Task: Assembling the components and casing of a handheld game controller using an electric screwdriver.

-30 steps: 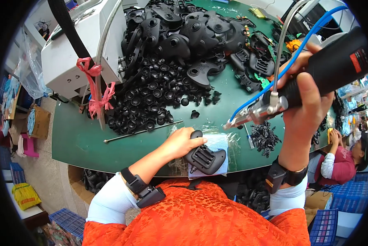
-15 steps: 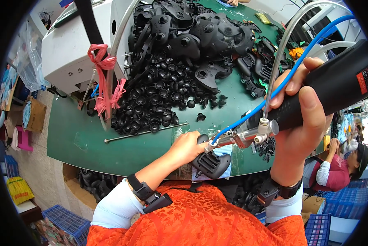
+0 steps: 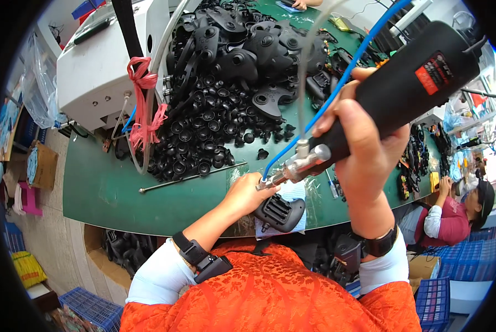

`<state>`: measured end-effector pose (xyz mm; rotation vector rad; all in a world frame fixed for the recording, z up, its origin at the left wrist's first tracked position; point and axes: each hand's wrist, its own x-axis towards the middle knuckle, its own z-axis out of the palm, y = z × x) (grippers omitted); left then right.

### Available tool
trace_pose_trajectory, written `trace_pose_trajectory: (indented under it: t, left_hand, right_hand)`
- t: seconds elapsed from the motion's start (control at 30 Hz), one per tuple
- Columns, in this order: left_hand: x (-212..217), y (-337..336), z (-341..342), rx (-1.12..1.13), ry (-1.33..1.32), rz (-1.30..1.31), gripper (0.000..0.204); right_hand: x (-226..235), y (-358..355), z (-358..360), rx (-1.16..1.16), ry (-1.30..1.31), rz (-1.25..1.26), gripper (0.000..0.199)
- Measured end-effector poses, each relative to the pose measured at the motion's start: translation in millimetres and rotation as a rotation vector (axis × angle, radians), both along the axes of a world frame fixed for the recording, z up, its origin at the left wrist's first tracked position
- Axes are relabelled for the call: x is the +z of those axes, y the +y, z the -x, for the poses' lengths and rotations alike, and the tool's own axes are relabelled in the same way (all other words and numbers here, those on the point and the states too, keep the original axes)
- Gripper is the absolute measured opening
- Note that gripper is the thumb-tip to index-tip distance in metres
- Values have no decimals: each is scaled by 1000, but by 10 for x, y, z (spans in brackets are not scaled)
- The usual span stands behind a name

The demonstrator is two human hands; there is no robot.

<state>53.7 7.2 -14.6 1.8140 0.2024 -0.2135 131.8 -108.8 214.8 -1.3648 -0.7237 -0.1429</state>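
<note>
My right hand [image 3: 368, 138] is wrapped round a thick black cylindrical electric screwdriver [image 3: 411, 80], which slants down to the left. Its metal nose [image 3: 303, 163] carries a blue hose [image 3: 336, 99] and a clear tube. The tip meets the black game controller [image 3: 282, 213] close to my left fingers; the exact contact point is hidden. Near the table's front edge, my left hand [image 3: 247, 193] grips that controller by its left side. The controller's battery bay faces up, and a light blue cloth [image 3: 293, 191] lies under it.
Loose black thumbstick caps [image 3: 203, 130] and controller shells [image 3: 267, 52] are heaped on the green table [image 3: 109, 191]. A thin metal rod [image 3: 192, 178] lies before them. A white machine [image 3: 101, 72] stands left. Another person [image 3: 452, 216] works at right, beside blue crates [image 3: 463, 263].
The screwdriver and my right hand have swung left, and its tip has shifted left over the controller. My left hand and the controller have moved slightly left. The view has shifted a little.
</note>
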Motion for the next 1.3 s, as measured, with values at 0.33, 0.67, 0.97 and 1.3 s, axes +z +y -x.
trace_pose_trajectory:
  t: [0.33,0.67,0.97,1.3]
  left_hand:
    - [685,53,161,3,-160,-507,59]
    - [658,-180,442,-456,-783,-740,66]
    - [630,-191,404,-498,-779,-751,58]
    - [552,-205,397,-506,-798,-720,66]
  right_hand:
    - [394,-793,-12,-149,-150,60,45]
    - [310,-717,103,-174,3,63,43]
    - [120,-665,145,-185,51,52,41]
    - [-164,-632,235,-157,-56,78,36]
